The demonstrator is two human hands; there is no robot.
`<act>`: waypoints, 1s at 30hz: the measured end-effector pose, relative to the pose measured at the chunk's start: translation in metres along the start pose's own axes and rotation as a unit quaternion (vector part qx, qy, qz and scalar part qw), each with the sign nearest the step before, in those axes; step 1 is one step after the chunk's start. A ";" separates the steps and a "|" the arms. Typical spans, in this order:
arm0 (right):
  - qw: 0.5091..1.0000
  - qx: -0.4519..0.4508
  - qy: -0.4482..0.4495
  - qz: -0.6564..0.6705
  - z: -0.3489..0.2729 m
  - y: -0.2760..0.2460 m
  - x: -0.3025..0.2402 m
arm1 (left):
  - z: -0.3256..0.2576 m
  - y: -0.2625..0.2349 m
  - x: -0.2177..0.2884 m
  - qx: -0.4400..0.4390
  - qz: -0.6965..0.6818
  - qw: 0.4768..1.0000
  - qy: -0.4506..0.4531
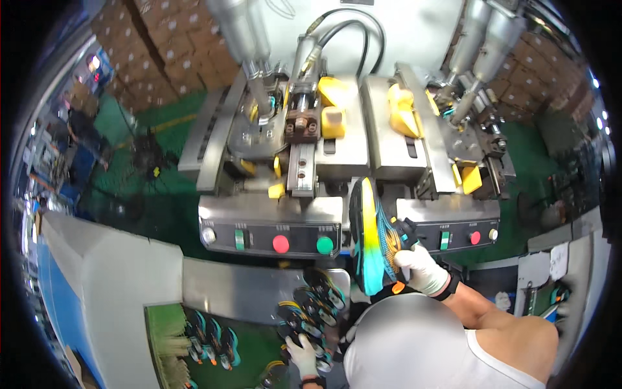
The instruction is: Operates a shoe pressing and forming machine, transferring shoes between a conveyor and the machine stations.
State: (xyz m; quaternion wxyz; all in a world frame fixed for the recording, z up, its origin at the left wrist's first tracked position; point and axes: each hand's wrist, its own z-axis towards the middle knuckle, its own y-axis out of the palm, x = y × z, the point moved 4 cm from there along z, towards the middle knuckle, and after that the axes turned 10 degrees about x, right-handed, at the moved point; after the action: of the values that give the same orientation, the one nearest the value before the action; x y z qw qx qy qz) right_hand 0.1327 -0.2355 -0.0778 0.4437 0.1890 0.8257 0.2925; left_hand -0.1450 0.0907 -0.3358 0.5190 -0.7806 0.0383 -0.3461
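My right hand, in a white glove with a black band at the wrist, grips a sneaker by its upper. The sneaker stands on end, its yellow-to-turquoise midsole and dark outsole turned to the left, in front of the machine. Lower down, my left hand, also gloved in white, has its fingers around the end of a dark sneaker in a cluster of similar sneakers at the metal table's right end. That grip is partly hidden.
A two-station press with yellow shoe-shaped moulds stands ahead. Its control panel has red and green buttons. More sneakers lie at lower left on a green surface beside the metal table. Stacked brown boxes rise behind.
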 end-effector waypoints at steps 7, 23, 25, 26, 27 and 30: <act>0.997 -0.060 -0.043 0.002 -0.009 0.051 -0.032 | 0.064 -0.091 0.125 0.032 -0.068 0.955 0.286; 0.994 -0.068 -0.056 0.059 0.014 0.018 -0.075 | 0.306 -0.091 0.573 -0.103 -0.257 0.893 0.356; 0.995 -0.060 -0.042 0.063 0.014 0.014 -0.077 | 0.352 -0.062 0.586 -0.114 -0.256 0.903 0.325; 0.997 -0.044 -0.033 0.055 0.015 0.008 -0.080 | 0.362 -0.044 0.596 -0.120 -0.240 0.912 0.309; 0.998 -0.024 -0.025 0.056 0.016 0.003 -0.080 | 0.372 -0.027 0.605 -0.129 -0.240 0.911 0.309; 0.997 -0.028 -0.063 0.025 0.025 -0.005 -0.086 | 0.398 0.016 0.625 -0.183 -0.138 0.907 0.352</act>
State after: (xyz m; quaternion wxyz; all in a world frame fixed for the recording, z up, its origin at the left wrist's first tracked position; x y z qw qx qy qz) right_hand 0.1994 -0.2801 -0.0387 0.4922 0.2153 0.7828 0.3139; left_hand 0.5638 0.1336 -0.1245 0.2670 -0.6866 0.1731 -0.6537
